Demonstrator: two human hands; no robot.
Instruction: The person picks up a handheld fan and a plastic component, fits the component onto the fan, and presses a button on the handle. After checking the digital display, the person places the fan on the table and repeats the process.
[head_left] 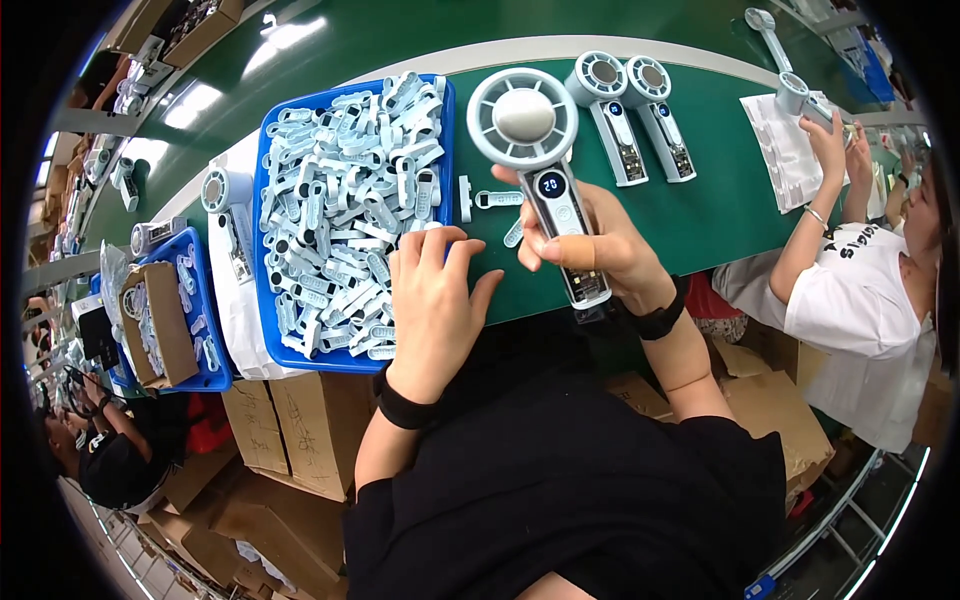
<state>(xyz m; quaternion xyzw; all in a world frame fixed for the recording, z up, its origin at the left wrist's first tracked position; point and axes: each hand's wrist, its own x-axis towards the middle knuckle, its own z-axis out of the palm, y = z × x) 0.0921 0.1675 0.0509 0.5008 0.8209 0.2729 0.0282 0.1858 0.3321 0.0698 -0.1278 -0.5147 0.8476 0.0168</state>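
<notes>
the right hand [600, 235] has its grip closed around the handle of a pale handheld fan [550, 186], held up over the near edge of the green surface [715, 220], with its round head toward the far side. a small display glows on the handle, and bare electronics show near its lower end. a tan bandage [574, 251] wraps the thumb. the left hand [438, 295] has an open, empty-looking grip, fingers spread and bent over the right edge of a blue tray [449, 150]; whether it touches the pieces below, i cannot tell. the tray is heaped with pale blue plastic handle covers [340, 215]. another loose cover [498, 199] lies between tray and fan. two similar fans, a left one [614, 130] and a right one [662, 128], lie side by side just beyond the right hand.
</notes>
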